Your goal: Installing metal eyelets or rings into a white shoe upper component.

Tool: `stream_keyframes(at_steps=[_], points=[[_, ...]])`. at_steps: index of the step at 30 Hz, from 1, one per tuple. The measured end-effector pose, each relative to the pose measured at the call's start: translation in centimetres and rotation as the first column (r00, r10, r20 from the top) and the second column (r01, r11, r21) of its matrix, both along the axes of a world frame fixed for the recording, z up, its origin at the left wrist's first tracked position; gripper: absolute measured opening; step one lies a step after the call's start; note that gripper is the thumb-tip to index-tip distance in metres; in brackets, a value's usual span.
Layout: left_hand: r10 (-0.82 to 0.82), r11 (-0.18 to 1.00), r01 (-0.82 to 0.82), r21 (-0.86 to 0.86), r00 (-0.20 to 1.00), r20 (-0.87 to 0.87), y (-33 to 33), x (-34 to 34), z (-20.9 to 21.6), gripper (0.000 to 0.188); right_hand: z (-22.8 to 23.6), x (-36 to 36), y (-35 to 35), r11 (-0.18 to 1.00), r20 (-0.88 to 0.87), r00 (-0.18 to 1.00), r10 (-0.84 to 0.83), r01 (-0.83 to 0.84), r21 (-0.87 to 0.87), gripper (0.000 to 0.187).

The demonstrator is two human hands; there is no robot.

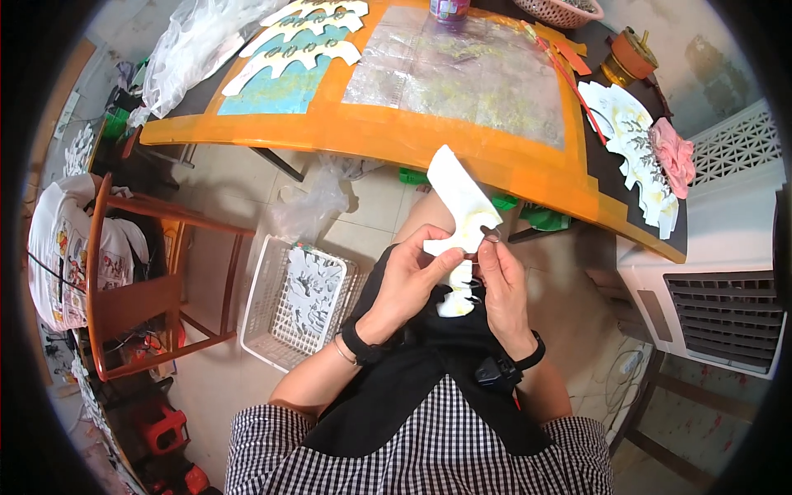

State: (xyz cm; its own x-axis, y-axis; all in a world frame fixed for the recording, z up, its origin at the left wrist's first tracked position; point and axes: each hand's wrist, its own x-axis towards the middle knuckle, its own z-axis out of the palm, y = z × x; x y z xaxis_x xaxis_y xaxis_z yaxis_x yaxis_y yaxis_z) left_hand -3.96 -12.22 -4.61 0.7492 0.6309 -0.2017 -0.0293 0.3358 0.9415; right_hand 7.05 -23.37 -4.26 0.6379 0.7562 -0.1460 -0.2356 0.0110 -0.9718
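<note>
Above my lap, my left hand [403,280] grips a white card with a notched edge [452,190], its thumb across the middle. The card is bent, smeared with yellow in places, and its lower end hangs between my hands. Small dark bits stick out along the lower notches. At the card's right edge, my right hand [505,293] is closed in a pinch at a small dark metal ring [492,238]. The ring is partly covered by the fingertips, and its exact kind is too small to tell.
An orange-edged table [330,132] stands ahead, bearing rows of white notched cards [289,59] with dark rings. More cards [631,136] lie at right beside a pink cloth [672,157]. A white basket [256,322] and a wooden chair [136,285] are left; a white cooler [656,289] is right.
</note>
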Motion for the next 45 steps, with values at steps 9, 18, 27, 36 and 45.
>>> stream_keyframes(at_steps=[9,18,27,36,45], points=[[0.014,0.999,-0.01,-0.031,0.994,0.113,-0.4,0.1,-1.6,0.018,0.1,-0.8,0.6,1.0,0.359,0.933,0.006,-0.003,-0.009,0.017],[-0.126,0.908,0.196,-0.369,0.971,0.204,0.3,-1.0,0.1,0.014,-0.1,0.5,-0.4,0.989,0.223,0.969,0.107,-0.126,0.075,0.02],[-0.146,0.812,0.269,-0.519,0.953,0.265,0.1,-1.0,-0.1,0.044,0.1,1.7,-0.5,0.984,0.05,0.984,0.169,-0.171,0.04,0.019],[-0.267,0.958,0.274,-0.083,0.959,0.094,3.6,-1.0,-0.8,0.059,0.0,2.0,-1.3,0.958,0.041,0.958,0.285,-0.286,0.002,0.023],[-0.21,0.953,0.218,0.209,0.976,-0.059,2.2,1.1,0.6,0.026,-0.4,1.9,-1.5,0.938,0.076,0.937,0.342,-0.345,0.034,0.025]])
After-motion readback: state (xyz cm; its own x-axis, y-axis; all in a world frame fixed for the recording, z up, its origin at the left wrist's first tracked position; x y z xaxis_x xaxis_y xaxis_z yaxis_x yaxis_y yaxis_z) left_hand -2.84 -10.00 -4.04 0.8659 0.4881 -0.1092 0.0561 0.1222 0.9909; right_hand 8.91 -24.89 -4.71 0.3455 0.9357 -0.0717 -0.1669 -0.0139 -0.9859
